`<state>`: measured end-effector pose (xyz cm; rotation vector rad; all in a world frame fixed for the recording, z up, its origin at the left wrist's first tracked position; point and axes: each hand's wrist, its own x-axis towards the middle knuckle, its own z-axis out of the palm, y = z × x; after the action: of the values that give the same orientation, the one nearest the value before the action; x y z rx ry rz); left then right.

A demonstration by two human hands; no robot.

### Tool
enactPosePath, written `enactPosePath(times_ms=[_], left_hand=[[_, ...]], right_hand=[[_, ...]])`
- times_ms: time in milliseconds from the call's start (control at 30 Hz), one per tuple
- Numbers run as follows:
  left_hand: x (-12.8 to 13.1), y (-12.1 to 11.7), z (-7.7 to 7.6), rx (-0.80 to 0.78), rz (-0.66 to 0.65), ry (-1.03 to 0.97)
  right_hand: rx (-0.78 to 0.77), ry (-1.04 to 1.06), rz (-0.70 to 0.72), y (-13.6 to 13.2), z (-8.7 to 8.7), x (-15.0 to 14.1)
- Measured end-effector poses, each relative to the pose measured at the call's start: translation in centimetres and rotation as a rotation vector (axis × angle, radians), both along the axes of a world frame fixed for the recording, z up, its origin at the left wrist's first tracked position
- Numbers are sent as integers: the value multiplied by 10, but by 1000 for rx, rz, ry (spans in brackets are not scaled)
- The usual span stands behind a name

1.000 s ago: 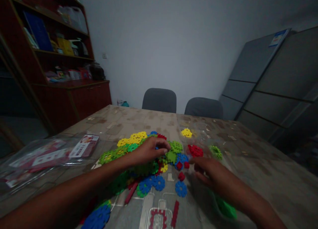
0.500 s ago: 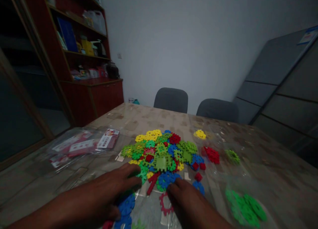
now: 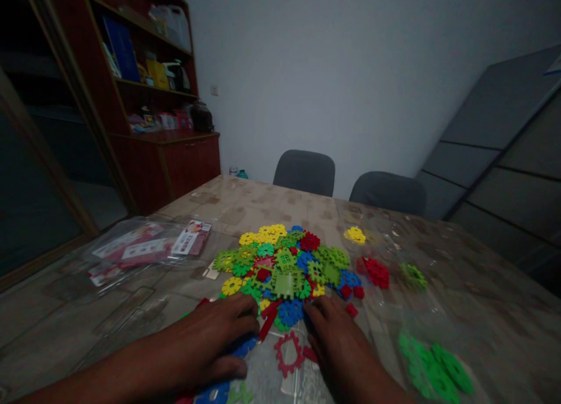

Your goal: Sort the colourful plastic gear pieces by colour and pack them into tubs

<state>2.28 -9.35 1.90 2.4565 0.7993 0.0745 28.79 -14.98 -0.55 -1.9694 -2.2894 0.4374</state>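
A pile of flat plastic interlocking pieces (image 3: 287, 266) in yellow, green, blue and red lies in the middle of the table (image 3: 460, 275). My left hand (image 3: 214, 339) lies palm down at the pile's near edge, fingers stretched over blue pieces (image 3: 243, 348). My right hand (image 3: 339, 345) rests flat beside it, fingertips touching the blue and red pieces at the front of the pile. A red ring-shaped piece (image 3: 287, 354) sits between the two hands. Neither hand holds anything that I can see.
A clear plastic bag with red-and-white printed sheets (image 3: 140, 249) lies at the left. Small separate groups of yellow (image 3: 355, 235), red (image 3: 374, 272) and green pieces (image 3: 436, 366) lie to the right. Two grey chairs (image 3: 304, 171) stand at the far side. A wooden shelf unit (image 3: 144, 94) is at left.
Both hands drew back from the middle of the pile to its near edge, then slid slightly forward. The red ring now shows between them. The camera view shifted left.
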Motion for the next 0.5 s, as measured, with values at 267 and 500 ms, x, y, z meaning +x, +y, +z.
enactPosePath(times_ms=[267, 500], left_hand=[[5, 0, -9, 15, -33, -4], [11, 5, -42, 217, -129, -123]], right_hand=[[60, 29, 9, 5, -2, -2], [140, 40, 26, 6, -10, 1]])
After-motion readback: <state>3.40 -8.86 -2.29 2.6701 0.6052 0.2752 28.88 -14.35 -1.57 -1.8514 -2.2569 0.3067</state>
